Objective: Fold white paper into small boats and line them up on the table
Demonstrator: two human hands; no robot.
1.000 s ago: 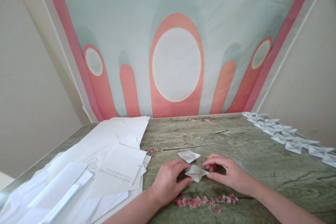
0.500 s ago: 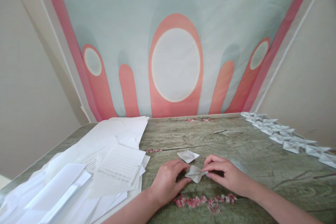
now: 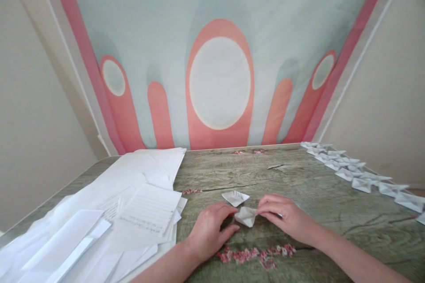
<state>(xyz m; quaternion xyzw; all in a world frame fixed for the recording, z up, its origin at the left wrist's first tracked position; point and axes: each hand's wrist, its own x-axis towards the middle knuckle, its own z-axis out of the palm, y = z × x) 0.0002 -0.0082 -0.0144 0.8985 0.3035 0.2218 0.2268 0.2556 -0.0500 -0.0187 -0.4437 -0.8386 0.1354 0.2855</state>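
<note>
From the head view, a pale green backdrop [image 3: 139, 13] with coral arches rises behind my wood-grain table [image 3: 212, 168], whose far edge runs almost straight across beneath it. Along the slanting right edge sits a line of white folded boats [image 3: 361, 184], well apart from my right hand [image 3: 285, 216]; a broad stretch of tabletop lies between. On the left a heap of loose papers [image 3: 133, 166] spreads toward the near side, its ragged edge close to my left wrist, so I have less room there. Ahead of my knuckles the wood runs back to the far edge; printed pink blossoms [image 3: 239, 255] lie on the near side.

The small folded paper [image 3: 245, 216] is between my hands, its long axis running roughly left to right, one narrow end toward my right fingers, which are pinched together on that tip. My left hand [image 3: 210, 228] curves with thumb and forefinger apart, the paper's other corner at their gap; I can't tell whether they press it. Just beyond it rests a second folded piece [image 3: 235, 197], also lying lengthwise left to right.
</note>
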